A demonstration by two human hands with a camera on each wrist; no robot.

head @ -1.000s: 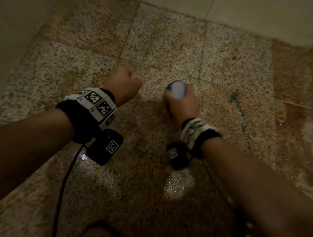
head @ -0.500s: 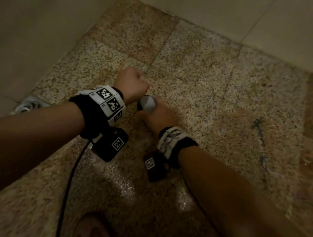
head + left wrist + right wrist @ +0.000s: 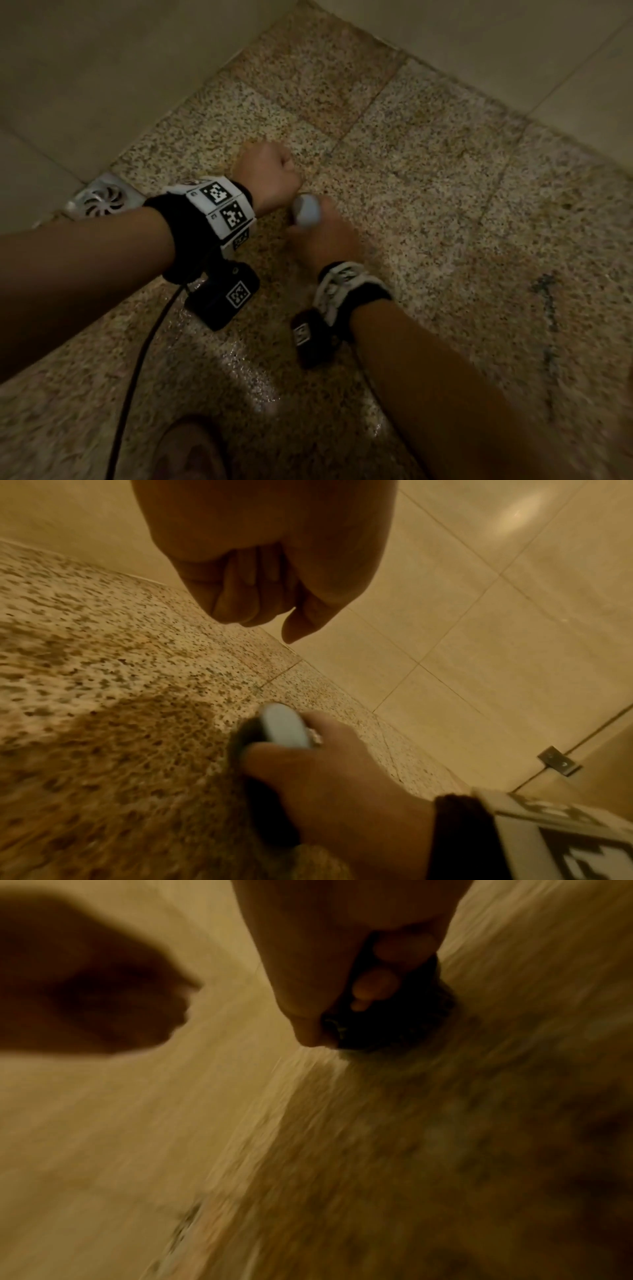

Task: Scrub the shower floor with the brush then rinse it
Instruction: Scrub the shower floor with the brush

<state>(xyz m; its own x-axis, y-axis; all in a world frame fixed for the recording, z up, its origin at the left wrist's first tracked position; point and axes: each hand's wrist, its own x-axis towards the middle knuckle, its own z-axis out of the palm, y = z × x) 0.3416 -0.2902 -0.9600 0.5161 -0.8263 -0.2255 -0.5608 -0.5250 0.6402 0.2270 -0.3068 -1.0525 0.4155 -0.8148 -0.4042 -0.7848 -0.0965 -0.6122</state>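
Observation:
My right hand point(image 3: 322, 236) grips a brush point(image 3: 306, 209) with a pale blue-grey top and a dark body, pressed down on the speckled granite shower floor point(image 3: 428, 178). In the left wrist view the brush point(image 3: 284, 730) shows its pale cap above my right hand point(image 3: 329, 785), dark bristles on the stone. The right wrist view is blurred; fingers point(image 3: 377, 985) wrap the dark brush point(image 3: 387, 1023). My left hand point(image 3: 265, 174) hovers just left of the brush, curled into a fist holding nothing, also seen as a fist point(image 3: 260, 588) from below.
A round metal floor drain point(image 3: 102, 200) sits in the left corner by the beige tiled wall point(image 3: 102, 68). A black cable point(image 3: 137, 370) hangs from my left wrist. A foot point(image 3: 191, 448) stands at the bottom edge. Wet sheen lies on the near floor; a dark mark point(image 3: 548, 291) is at right.
My right hand has slid the brush leftward toward the drain corner. The left fist has stayed beside it. The view has swung left, bringing the drain into sight.

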